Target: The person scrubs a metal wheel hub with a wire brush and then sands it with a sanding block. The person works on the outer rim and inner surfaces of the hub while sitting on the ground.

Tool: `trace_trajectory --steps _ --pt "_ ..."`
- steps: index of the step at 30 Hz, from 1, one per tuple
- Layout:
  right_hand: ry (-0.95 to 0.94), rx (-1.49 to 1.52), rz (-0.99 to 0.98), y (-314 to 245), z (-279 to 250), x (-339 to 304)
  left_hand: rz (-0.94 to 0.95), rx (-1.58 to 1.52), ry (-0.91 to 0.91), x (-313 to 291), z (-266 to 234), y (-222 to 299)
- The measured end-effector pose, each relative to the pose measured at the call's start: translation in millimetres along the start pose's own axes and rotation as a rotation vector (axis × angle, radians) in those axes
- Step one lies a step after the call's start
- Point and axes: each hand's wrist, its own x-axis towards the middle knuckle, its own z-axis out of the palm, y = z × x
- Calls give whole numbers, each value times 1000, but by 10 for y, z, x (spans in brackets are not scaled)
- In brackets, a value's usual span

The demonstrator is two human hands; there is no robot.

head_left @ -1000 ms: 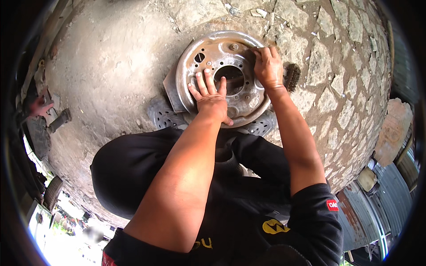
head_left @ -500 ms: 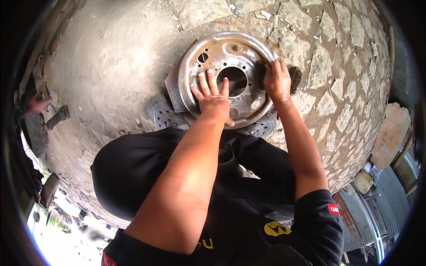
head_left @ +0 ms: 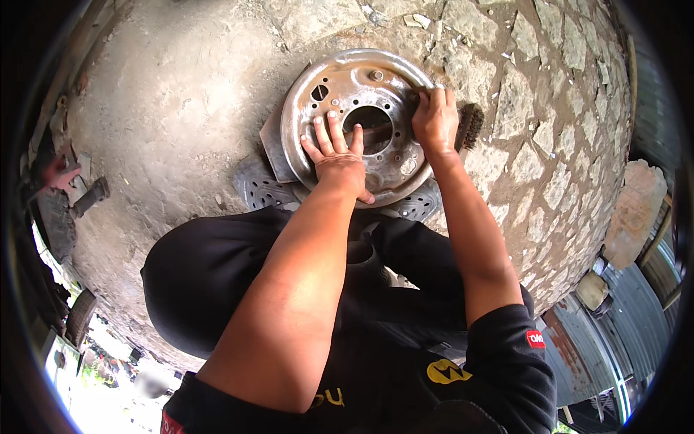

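A round, worn metal plate (head_left: pixel 343 173) with a raised rim, a large centre hole and smaller bolt holes, like a brake backing plate, lies in front of me between my feet. My left hand (head_left: pixel 338 159) rests on its near left part, fingers spread beside the centre hole. At the plate's right edge, my right hand (head_left: pixel 436 121) has its fingers curled down over the rim. Something dark shows under those fingertips, too hidden to name. Just right of that hand is a brush (head_left: pixel 471 126) with dark bristles, apparently on the ground.
Perforated grey clogs (head_left: pixel 262 189) are on my feet, close to the plate. A flat angular metal piece (head_left: pixel 273 148) sticks out under its left side. The ground is smooth at left and rough stone (head_left: pixel 535 166) at right. Corrugated sheets (head_left: pixel 636 311) stand far right; a tyre (head_left: pixel 81 317) at far left.
My right hand has shifted slightly up and left along the plate's rim, uncovering more of the brush. My left hand stays spread on the plate. The whole view has moved a little.
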Motion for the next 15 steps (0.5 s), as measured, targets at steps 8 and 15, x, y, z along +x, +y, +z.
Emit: trace_trajectory --steps 8,15 --pt "-60 47 -106 65 -184 -67 6 -11 14 8 30 -23" --pt "-48 -4 -200 -114 41 283 19 -12 27 20 37 -26"
